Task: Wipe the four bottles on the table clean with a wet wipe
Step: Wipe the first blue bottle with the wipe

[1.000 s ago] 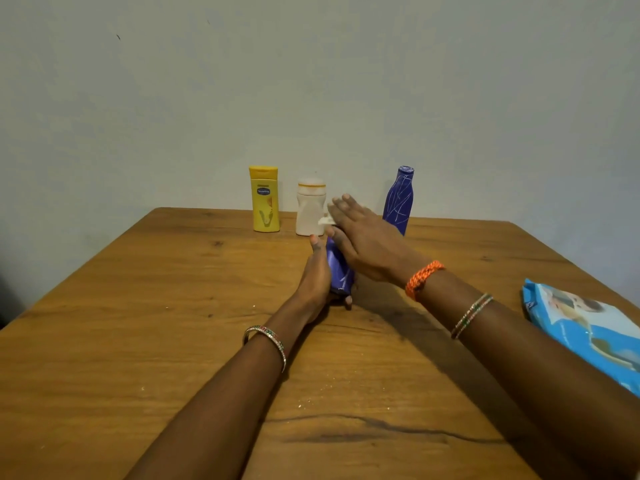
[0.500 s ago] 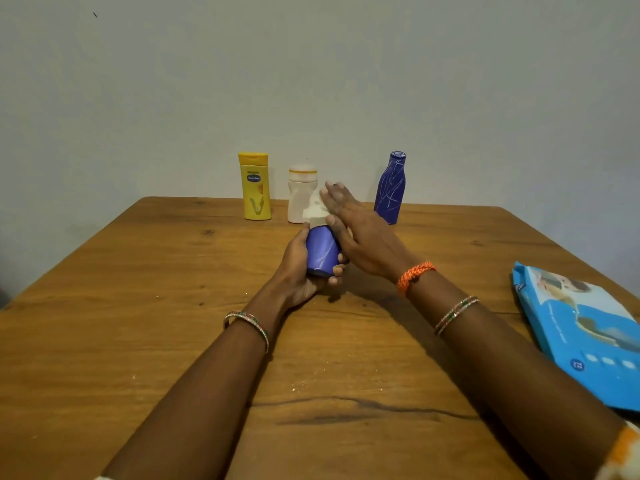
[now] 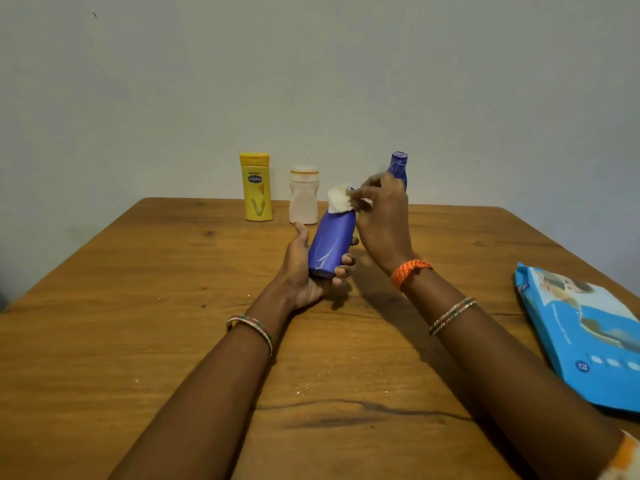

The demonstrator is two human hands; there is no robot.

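My left hand [image 3: 304, 271] grips the lower end of a plain blue bottle [image 3: 330, 244], tilted away from me above the table. A crumpled white wet wipe [image 3: 338, 199] sits against the bottle's top, pinched by my right hand [image 3: 382, 220]. Along the far edge stand a yellow lotion bottle [image 3: 255, 187], a white bottle [image 3: 304, 195] with an orange band, and a patterned blue bottle [image 3: 398, 168] partly hidden behind my right hand.
A blue pack of wet wipes [image 3: 588, 334] lies flat at the right edge of the wooden table [image 3: 138, 306]. A grey wall rises directly behind the far table edge. Small crumbs dot the wood near me.
The plain blue bottle has been lifted off the table and tilted up in my left hand. My right hand has moved from lying over it to pinching the wipe at its top.
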